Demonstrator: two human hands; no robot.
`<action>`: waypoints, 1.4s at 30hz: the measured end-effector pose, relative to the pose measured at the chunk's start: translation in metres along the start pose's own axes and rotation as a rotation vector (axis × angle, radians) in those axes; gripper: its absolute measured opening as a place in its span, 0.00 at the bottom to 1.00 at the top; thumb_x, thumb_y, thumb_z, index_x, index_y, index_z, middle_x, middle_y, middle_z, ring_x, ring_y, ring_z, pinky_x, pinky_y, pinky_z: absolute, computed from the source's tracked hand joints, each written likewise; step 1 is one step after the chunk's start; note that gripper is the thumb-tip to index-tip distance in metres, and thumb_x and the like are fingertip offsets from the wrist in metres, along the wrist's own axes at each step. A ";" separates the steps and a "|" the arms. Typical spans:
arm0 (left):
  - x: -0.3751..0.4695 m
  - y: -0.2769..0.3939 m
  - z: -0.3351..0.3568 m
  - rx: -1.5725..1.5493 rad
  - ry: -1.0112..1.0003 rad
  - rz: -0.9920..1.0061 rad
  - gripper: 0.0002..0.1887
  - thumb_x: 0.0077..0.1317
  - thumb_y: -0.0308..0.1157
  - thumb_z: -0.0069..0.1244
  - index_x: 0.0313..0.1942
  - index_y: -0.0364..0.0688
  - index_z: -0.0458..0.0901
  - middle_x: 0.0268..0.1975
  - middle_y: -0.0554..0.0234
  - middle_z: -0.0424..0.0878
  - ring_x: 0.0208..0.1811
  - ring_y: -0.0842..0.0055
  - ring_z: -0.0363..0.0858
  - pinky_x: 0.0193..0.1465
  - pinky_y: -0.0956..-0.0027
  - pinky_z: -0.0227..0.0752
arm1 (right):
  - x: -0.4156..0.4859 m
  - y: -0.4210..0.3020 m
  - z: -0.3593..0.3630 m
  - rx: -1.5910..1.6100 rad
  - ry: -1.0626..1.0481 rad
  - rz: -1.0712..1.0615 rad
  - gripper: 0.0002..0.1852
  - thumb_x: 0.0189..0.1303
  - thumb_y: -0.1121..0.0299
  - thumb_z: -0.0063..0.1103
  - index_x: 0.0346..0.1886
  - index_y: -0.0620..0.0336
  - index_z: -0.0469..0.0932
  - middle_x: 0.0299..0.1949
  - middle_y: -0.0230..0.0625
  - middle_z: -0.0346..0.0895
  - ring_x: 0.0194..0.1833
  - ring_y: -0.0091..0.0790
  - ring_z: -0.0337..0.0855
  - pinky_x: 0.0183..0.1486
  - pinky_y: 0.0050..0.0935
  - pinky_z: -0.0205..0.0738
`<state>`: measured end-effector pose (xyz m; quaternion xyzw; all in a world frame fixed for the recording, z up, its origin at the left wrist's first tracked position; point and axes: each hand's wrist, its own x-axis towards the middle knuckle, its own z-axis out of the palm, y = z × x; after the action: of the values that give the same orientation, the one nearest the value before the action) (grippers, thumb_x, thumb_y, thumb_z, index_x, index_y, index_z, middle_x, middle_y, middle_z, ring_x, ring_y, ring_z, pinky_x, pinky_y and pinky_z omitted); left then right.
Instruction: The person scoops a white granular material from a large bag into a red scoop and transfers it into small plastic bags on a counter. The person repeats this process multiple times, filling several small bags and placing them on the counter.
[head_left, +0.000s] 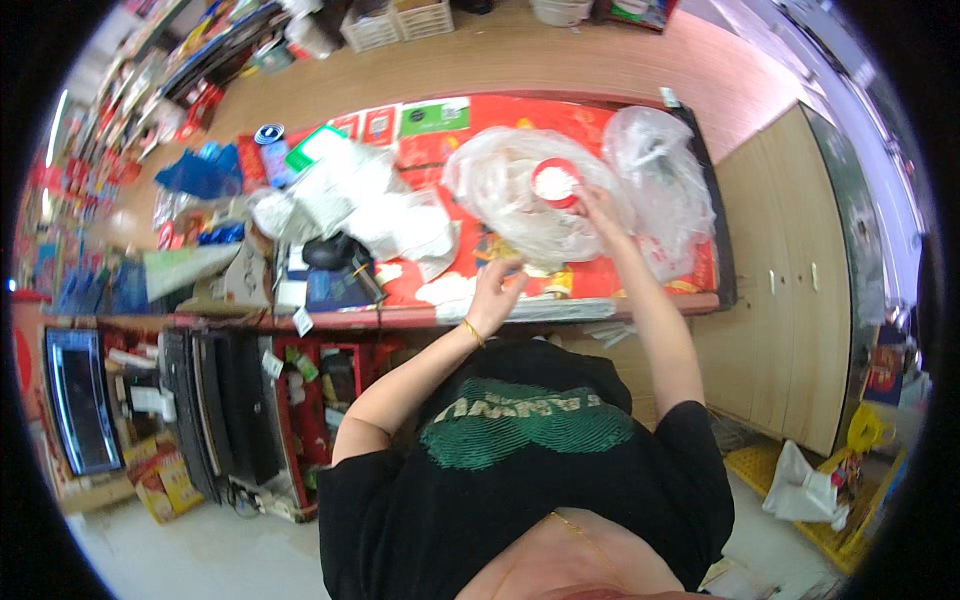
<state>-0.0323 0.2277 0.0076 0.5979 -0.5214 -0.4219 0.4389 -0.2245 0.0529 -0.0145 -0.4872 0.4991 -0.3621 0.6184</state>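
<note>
My right hand (597, 210) holds a small round red-rimmed container (556, 182) by its near right side. White contents, too blurred to name, show inside it. Beneath lies a large bundle of clear plastic bags (501, 180) on the red-covered table (420, 156). My left hand (498, 289), with a gold bracelet at the wrist, hovers near the table's front edge. Its fingers are apart and nothing shows in them. Pale scraps (448, 288) lie on the red cover to its left.
Another clear plastic bag (656, 176) lies at the table's right end. White crumpled plastic (352, 187), a black computer mouse (327, 253) and a green-framed item (319, 147) are on the left. A wooden cabinet (780, 277) stands at the right, and a monitor (82, 401) at lower left.
</note>
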 end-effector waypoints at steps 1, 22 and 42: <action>-0.014 0.013 -0.018 0.281 -0.035 0.266 0.19 0.56 0.30 0.54 0.48 0.38 0.75 0.41 0.57 0.77 0.50 0.64 0.70 0.55 0.61 0.63 | -0.003 -0.015 0.007 -0.116 0.014 -0.027 0.13 0.62 0.58 0.55 0.31 0.59 0.76 0.21 0.25 0.69 0.27 0.20 0.74 0.33 0.19 0.67; 0.000 0.014 -0.124 0.953 0.488 0.426 0.02 0.51 0.28 0.51 0.26 0.43 0.79 0.47 0.60 0.73 0.59 0.56 0.63 0.58 0.54 0.58 | -0.060 -0.116 0.181 -1.048 -0.305 -1.059 0.12 0.51 0.64 0.61 0.20 0.59 0.72 0.20 0.40 0.72 0.26 0.43 0.77 0.29 0.38 0.72; 0.000 0.007 -0.130 0.897 0.564 0.420 0.03 0.49 0.27 0.54 0.26 0.42 0.79 0.42 0.56 0.74 0.51 0.56 0.68 0.51 0.56 0.63 | -0.009 -0.107 0.180 -0.954 -0.095 -0.675 0.19 0.50 0.56 0.62 0.23 0.65 0.73 0.23 0.44 0.74 0.29 0.44 0.78 0.33 0.38 0.70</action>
<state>0.0911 0.2385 0.0478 0.6987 -0.6199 0.1132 0.3387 -0.0479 0.0768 0.0964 -0.8594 0.3956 -0.2523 0.2030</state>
